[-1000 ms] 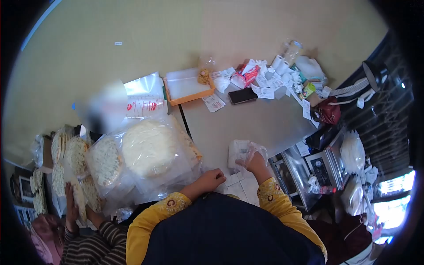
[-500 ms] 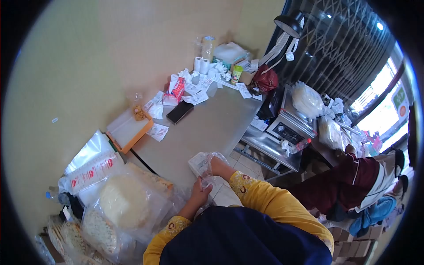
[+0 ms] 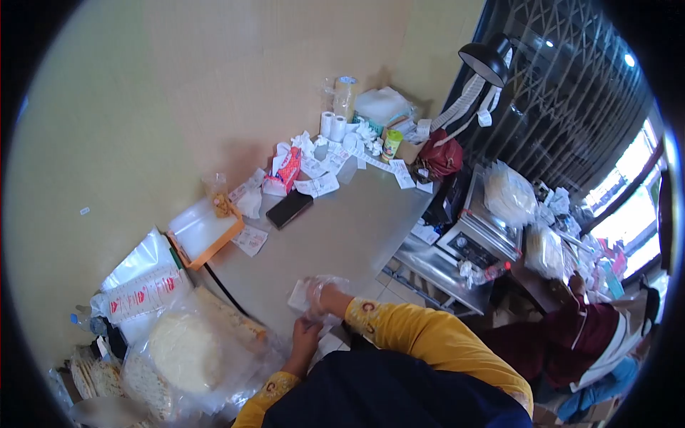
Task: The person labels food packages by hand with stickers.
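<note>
My right hand (image 3: 326, 296), inside a clear plastic covering, is closed at the table's near edge, against a small white item (image 3: 297, 294). My left hand (image 3: 305, 337) is just below it, fingers pressed together at the plastic by the right wrist. What lies between those fingers is too small to make out. To the left of my hands, large round flat breads (image 3: 187, 353) lie in clear plastic bags. The grey table (image 3: 335, 235) extends beyond my hands.
A black phone (image 3: 290, 209), receipts and an orange-edged tray (image 3: 207, 232) lie on the table. Tape, paper rolls and a red bag (image 3: 441, 155) stand farther back. At right are a metal machine (image 3: 471, 239), plastic packs and another person in maroon (image 3: 564, 335).
The view has shifted, so the wall items sit lower. My hands remain close together; the right has moved slightly left and lower in view, with the left below it.
</note>
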The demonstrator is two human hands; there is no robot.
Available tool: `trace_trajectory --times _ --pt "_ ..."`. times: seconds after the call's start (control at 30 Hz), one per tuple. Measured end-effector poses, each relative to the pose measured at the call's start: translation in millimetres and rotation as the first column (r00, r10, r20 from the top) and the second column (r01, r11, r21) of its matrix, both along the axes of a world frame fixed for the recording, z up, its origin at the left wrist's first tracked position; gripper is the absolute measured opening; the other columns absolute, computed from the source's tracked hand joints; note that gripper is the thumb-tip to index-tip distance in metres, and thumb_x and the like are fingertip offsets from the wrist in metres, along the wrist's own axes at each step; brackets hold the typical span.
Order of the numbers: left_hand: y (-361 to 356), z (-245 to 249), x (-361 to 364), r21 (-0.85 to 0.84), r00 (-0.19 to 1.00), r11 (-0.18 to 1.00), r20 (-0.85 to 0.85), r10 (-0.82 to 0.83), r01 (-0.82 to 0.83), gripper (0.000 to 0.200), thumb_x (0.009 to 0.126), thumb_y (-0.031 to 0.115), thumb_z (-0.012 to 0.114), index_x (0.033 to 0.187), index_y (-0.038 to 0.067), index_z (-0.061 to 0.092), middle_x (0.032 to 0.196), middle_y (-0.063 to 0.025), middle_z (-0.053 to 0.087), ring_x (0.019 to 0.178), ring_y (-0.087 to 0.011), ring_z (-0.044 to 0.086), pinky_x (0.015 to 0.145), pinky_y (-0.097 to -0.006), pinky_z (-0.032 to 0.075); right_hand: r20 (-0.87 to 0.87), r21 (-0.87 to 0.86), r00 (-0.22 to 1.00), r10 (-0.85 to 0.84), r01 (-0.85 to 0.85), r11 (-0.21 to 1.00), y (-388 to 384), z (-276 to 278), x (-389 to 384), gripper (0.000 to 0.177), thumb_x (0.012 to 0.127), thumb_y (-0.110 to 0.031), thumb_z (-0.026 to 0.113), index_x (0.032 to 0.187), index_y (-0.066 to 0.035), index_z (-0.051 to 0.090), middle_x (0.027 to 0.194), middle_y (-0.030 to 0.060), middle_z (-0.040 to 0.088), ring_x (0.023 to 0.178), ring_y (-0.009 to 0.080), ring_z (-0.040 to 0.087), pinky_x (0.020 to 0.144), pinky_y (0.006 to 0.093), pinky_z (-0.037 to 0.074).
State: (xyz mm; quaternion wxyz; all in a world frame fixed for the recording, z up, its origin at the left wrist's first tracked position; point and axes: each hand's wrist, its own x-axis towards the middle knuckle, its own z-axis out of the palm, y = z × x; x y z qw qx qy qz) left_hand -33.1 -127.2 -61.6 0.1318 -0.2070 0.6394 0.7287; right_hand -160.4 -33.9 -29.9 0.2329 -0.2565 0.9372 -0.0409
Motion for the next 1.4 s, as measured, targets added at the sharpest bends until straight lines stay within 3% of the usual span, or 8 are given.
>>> trace_trajectory --times 0.1,0.23,0.37,0.47,0.6,0.9,1.2,1.4 --pt "3 -4 0 0.11 0.984 0.981 0.094 0.152 -0.161 0.043 0.079 0.019 0.058 0.114 0.003 0.041 0.099 -0.01 0.052 0.086 -0.0181 0.052 0.071 -0.029 0.043 -0.113 -0.112 0.992 0.061 -0.074 0.991 3 3 -6 0.084 0.054 -0.046 0.071 0.116 0.005 0.046 0.107 0.0232 0.056 0.102 0.0315 0.055 0.087 0.0352 0.045" --pt "16 19 -19 0.17 0.87 0.862 0.229 0.437 -0.478 0.049 0.081 0.025 0.057 0.12 0.005 0.033 0.105 -0.0107 0.048 0.092 -0.0182 0.049 0.073 -0.0301 0.043 0.269 -0.282 0.957 0.112 -0.033 0.959 27 17 -45 0.085 0.049 -0.046 0.074 0.112 0.005 0.049 0.106 0.023 0.055 0.101 0.0322 0.055 0.086 0.0367 0.045" --pt "28 3 -45 0.156 0.9 0.892 0.185 0.395 -0.423 0.059 0.082 0.03 0.058 0.125 0.005 0.027 0.113 -0.0111 0.045 0.1 -0.0208 0.048 0.078 -0.0345 0.044 0.272 -0.547 0.951 0.145 0.029 0.836 67 12 -76 0.08 0.049 -0.042 0.075 0.107 0.007 0.05 0.101 0.0248 0.057 0.094 0.0345 0.056 0.081 0.0374 0.046" --pt "42 37 -72 0.226 0.954 0.928 0.129 0.271 -0.294 0.068 0.079 0.03 0.062 0.129 0.004 0.025 0.119 -0.0112 0.046 0.105 -0.0237 0.049 0.086 -0.0382 0.043 0.535 -0.563 0.836 0.126 0.242 0.79 87 14 -92 0.084 0.049 -0.042 0.077 0.113 0.005 0.047 0.107 0.0215 0.054 0.101 0.0314 0.053 0.087 0.0359 0.043" --pt "50 60 -85 0.537 0.958 0.813 -0.028 0.284 -0.225 0.067 0.074 0.027 0.067 0.126 0.004 0.033 0.116 -0.0121 0.049 0.105 -0.0246 0.05 0.087 -0.0374 0.043 0.597 -0.677 0.771 0.22 0.338 0.653 96 -1 -88 0.078 0.056 -0.029 0.078 0.117 0.005 0.044 0.109 0.0193 0.053 0.103 0.0276 0.052 0.087 0.0358 0.042" --pt "47 76 -90 0.54 0.934 0.793 -0.036 0.355 -0.281 0.061 0.07 0.023 0.067 0.121 0.002 0.04 0.108 -0.0122 0.054 0.098 -0.026 0.055 0.085 -0.0391 0.045 0.481 -0.652 0.855 0.195 0.201 0.731 88 71 -97 0.081 0.055 -0.033 0.08 0.115 0.007 0.043 0.107 0.0192 0.054 0.102 0.0266 0.053 0.088 0.0343 0.041" --pt "26 75 -65 0.533 0.913 0.781 -0.04 0.406 -0.324 0.055 0.071 0.014 0.063 0.12 0.002 0.04 0.107 -0.0108 0.054 0.098 -0.0244 0.055 0.085 -0.0375 0.045 0.628 -0.679 0.758 0.173 0.426 0.598 67 24 -68 0.082 0.057 -0.026 0.081 0.121 0.004 0.039 0.113 0.0154 0.052 0.106 0.0225 0.05 0.09 0.0335 0.04" --pt "7 64 -46 0.542 0.931 0.79 -0.036 0.363 -0.286 0.056 0.07 0.01 0.064 0.12 0.001 0.04 0.108 -0.0103 0.054 0.099 -0.0228 0.054 0.086 -0.0346 0.043 0.656 -0.527 0.754 0.025 0.434 0.731 47 47 -54 0.081 0.058 -0.028 0.08 0.12 0.004 0.039 0.112 0.0176 0.052 0.106 0.0253 0.051 0.09 0.0347 0.041"
